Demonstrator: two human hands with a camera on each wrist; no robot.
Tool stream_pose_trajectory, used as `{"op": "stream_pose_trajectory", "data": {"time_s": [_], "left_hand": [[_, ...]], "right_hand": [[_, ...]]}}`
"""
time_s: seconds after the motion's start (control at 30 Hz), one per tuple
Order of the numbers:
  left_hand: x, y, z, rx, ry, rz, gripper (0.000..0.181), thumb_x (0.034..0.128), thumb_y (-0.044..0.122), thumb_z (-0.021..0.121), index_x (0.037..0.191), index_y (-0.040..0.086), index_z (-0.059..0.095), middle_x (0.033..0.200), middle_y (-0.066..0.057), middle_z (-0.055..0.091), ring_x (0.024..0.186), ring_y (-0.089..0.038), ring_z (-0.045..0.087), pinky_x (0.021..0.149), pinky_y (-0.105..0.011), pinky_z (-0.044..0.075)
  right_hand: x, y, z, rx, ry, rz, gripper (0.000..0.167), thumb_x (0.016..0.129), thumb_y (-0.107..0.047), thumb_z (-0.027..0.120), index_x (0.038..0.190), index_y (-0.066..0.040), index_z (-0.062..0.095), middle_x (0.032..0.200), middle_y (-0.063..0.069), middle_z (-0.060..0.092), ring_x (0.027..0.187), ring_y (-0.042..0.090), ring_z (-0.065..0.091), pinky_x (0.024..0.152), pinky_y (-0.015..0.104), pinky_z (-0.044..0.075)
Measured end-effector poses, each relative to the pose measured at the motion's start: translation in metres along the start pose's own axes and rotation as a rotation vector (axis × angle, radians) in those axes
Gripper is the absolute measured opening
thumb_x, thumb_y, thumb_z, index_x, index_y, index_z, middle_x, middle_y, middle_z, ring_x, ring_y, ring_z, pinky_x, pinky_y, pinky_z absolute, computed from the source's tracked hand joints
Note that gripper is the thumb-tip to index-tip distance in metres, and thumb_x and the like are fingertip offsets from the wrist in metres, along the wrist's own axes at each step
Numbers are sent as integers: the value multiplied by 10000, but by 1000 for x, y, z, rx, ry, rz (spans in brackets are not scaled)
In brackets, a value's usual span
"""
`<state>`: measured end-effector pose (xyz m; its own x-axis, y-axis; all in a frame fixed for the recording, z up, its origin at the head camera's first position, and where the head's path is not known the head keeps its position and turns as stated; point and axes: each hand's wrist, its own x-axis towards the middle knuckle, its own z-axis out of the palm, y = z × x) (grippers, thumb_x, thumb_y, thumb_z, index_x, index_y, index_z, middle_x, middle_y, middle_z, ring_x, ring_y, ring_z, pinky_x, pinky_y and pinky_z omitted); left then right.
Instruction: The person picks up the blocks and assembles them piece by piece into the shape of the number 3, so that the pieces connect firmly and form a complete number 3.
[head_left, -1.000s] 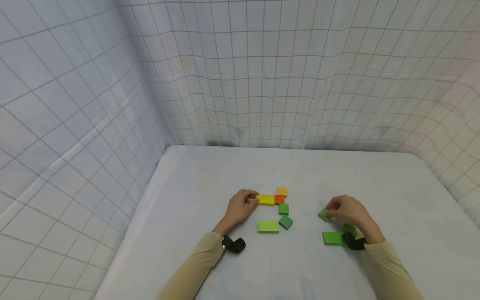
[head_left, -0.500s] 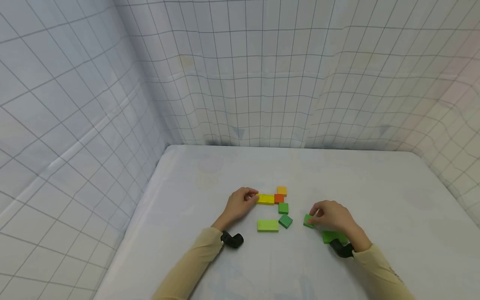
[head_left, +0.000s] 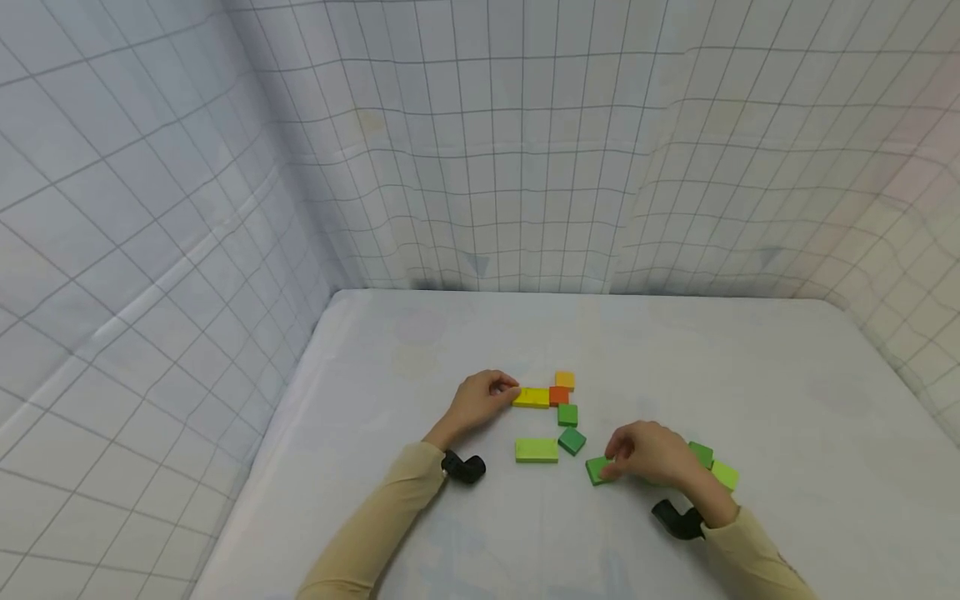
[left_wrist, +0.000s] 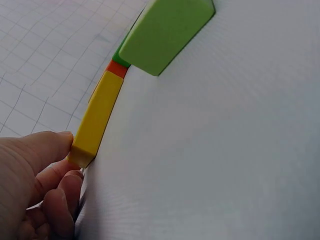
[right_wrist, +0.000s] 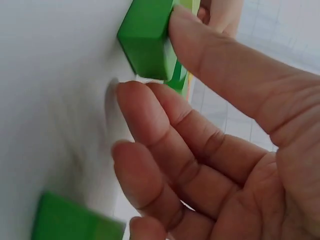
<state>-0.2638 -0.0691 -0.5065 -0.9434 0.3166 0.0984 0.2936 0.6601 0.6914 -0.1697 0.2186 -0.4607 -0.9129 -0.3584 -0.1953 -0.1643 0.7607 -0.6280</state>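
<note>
Yellow block [head_left: 534, 398], end pinched by the left hand [head_left: 480, 400], touches an orange-red block [head_left: 558, 396] on the white table [head_left: 405, 358]; on my feed the right hand [head_left: 652, 454] pinches a green block [head_left: 596, 471] near a dark-green block [head_left: 572, 441].

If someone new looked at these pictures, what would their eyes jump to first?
Probably the bright yellow block, a little right of the head view's middle, with the left hand pinching one end. Right after it, the red-orange block touching its other end. Then maybe the green block at the right hand, nearer the person on the white table.
</note>
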Motion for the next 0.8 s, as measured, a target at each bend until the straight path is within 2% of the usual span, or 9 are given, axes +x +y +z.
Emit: {"op": "stream_pose_trajectory", "data": {"time_s": [0.27,0.43,0.6,0.8], "left_hand": [[1,1,0,16,-6,10,209,917,309,628,1005,137,707,847,65,600,698,-107,489,668,-287,395],[-1,2,0,15,-2,4,198,919,304,627,997,140,705,840,68,591,693,-110,481,666,-289,390],[-2,4,0,15,5,5,193,914,297,636,990,135,708,837,62,594,690,-111,483,659,-287,389],[-2,5,0,22,3,0,196,915,298,638,992,133,710,843,59,602,689,-106,487,658,-287,392]], "right_hand": [[-8,-13,16,-23,-39,-125,230,704,-344,827,793,-190,681,628,-134,536,579,68,481,543,267,386],[-10,-25,27,-40,-35,-181,185,712,-341,820,744,-223,682,609,-159,525,556,32,470,517,249,380],[-7,-37,39,-68,-36,-208,147,738,-348,800,735,-262,680,603,-175,503,549,20,451,501,243,362],[1,-51,49,-75,-17,-263,115,753,-335,794,762,-257,710,590,-171,484,530,16,429,484,236,348]]}}
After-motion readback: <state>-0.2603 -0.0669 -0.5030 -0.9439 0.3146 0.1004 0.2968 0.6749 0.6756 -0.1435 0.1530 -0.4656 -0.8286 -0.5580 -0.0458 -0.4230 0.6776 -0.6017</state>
